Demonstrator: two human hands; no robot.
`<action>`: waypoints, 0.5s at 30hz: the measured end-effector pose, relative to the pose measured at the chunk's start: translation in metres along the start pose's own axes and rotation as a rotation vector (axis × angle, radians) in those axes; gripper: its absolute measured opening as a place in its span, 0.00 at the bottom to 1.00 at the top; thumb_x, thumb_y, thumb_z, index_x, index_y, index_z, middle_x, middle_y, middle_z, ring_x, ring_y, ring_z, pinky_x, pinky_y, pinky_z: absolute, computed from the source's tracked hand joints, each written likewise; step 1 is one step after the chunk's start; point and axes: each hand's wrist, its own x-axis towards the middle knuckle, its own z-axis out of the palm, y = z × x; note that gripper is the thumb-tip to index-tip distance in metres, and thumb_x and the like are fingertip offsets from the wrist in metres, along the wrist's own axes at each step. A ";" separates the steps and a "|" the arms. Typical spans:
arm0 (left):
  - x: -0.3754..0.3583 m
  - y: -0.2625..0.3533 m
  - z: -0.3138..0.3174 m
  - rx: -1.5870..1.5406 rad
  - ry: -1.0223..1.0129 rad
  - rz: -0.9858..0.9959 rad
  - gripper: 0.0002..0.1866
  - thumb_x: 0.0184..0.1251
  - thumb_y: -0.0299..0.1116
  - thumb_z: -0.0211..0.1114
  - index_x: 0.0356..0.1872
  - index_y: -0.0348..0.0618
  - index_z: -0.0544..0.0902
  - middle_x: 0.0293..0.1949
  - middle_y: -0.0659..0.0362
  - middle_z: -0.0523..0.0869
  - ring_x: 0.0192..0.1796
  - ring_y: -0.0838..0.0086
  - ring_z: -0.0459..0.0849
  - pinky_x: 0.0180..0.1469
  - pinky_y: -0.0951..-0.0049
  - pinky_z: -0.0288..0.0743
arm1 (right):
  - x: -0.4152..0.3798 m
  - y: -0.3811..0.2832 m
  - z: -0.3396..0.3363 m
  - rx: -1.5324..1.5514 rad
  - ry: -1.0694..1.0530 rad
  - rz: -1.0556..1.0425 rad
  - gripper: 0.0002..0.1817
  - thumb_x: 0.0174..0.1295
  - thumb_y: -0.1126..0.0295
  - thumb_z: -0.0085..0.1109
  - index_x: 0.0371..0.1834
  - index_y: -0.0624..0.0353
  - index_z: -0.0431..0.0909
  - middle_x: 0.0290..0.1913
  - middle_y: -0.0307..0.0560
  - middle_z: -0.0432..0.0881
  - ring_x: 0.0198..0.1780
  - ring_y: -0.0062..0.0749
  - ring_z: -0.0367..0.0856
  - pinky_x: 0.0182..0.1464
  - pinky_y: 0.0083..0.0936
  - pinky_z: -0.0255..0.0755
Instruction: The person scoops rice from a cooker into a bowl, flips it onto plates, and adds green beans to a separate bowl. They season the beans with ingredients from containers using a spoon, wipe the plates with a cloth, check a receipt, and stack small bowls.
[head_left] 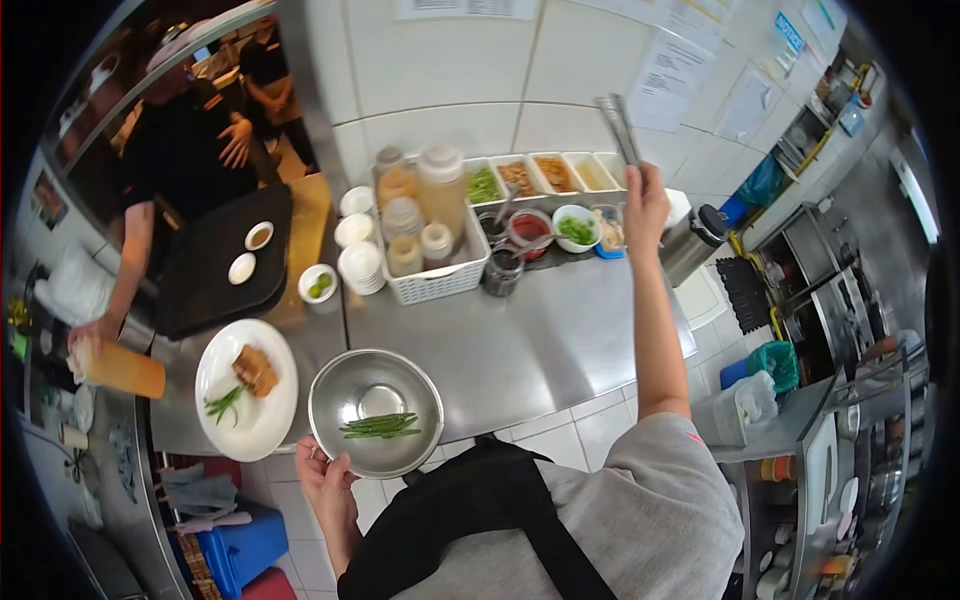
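Pinching round silver steel bowl (335, 388), slim green beans (382, 426) inside, at seven o'clock, left hand (327, 487) should hold it level; right hand (648, 205) clamped on long silver metal tongs (631, 148), one o'clock.

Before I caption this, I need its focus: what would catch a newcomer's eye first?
Probably the steel bowl of green beans, its rim gripped by the left hand. Next, the tongs raised in the right hand. Left of the bowl, a white plate holds browned food and greens.
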 end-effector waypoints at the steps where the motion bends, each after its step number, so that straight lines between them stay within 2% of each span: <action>1: 0.005 -0.003 0.022 0.001 -0.007 -0.008 0.17 0.52 0.18 0.56 0.42 0.44 0.65 0.37 0.58 0.78 0.32 0.78 0.80 0.27 0.80 0.78 | 0.013 0.038 -0.006 -0.208 -0.057 0.090 0.14 0.62 0.63 0.50 0.42 0.64 0.73 0.31 0.59 0.79 0.32 0.55 0.77 0.33 0.42 0.68; 2: 0.009 -0.001 0.048 -0.006 -0.031 -0.045 0.17 0.52 0.18 0.56 0.42 0.44 0.65 0.37 0.59 0.78 0.32 0.79 0.79 0.27 0.81 0.78 | 0.021 0.071 -0.012 -0.410 -0.115 0.177 0.14 0.63 0.63 0.48 0.42 0.63 0.72 0.33 0.61 0.79 0.35 0.57 0.77 0.35 0.45 0.68; 3: 0.013 -0.003 0.069 -0.016 -0.049 -0.078 0.17 0.52 0.18 0.56 0.42 0.44 0.65 0.36 0.59 0.77 0.32 0.80 0.79 0.27 0.81 0.78 | 0.025 0.109 -0.015 -0.407 -0.117 0.172 0.14 0.63 0.63 0.48 0.42 0.63 0.72 0.33 0.61 0.79 0.35 0.57 0.77 0.35 0.45 0.68; 5: 0.023 -0.015 0.095 -0.014 -0.095 -0.121 0.17 0.52 0.18 0.56 0.42 0.44 0.65 0.36 0.59 0.77 0.32 0.80 0.79 0.27 0.81 0.78 | 0.032 0.170 -0.004 -0.653 -0.338 0.176 0.13 0.62 0.63 0.47 0.41 0.62 0.71 0.34 0.61 0.79 0.37 0.58 0.77 0.37 0.47 0.69; 9: 0.032 -0.026 0.152 0.005 -0.189 -0.197 0.16 0.52 0.18 0.56 0.40 0.45 0.66 0.37 0.59 0.77 0.32 0.79 0.79 0.28 0.80 0.79 | 0.033 0.195 0.021 -0.555 -0.382 0.183 0.13 0.60 0.62 0.49 0.39 0.61 0.72 0.33 0.60 0.79 0.37 0.56 0.77 0.38 0.47 0.70; 12: 0.042 -0.027 0.184 0.049 -0.195 -0.229 0.16 0.53 0.18 0.57 0.41 0.45 0.66 0.37 0.60 0.77 0.34 0.78 0.79 0.30 0.78 0.79 | 0.027 0.200 0.044 -0.504 -0.497 0.062 0.13 0.59 0.62 0.50 0.38 0.60 0.73 0.35 0.59 0.79 0.37 0.55 0.78 0.38 0.46 0.70; 14: 0.052 -0.026 0.208 0.059 -0.288 -0.265 0.15 0.54 0.19 0.58 0.41 0.45 0.66 0.38 0.60 0.77 0.36 0.77 0.79 0.32 0.76 0.79 | 0.024 0.200 0.054 -0.514 -0.733 0.040 0.14 0.59 0.60 0.50 0.37 0.60 0.74 0.36 0.57 0.79 0.37 0.54 0.78 0.38 0.45 0.71; 15: 0.060 -0.026 0.221 0.060 -0.275 -0.262 0.15 0.54 0.19 0.58 0.41 0.45 0.66 0.38 0.60 0.77 0.36 0.77 0.79 0.32 0.76 0.79 | 0.020 0.206 0.053 -0.469 -0.670 -0.192 0.16 0.60 0.58 0.50 0.40 0.60 0.76 0.38 0.56 0.79 0.37 0.51 0.78 0.38 0.40 0.73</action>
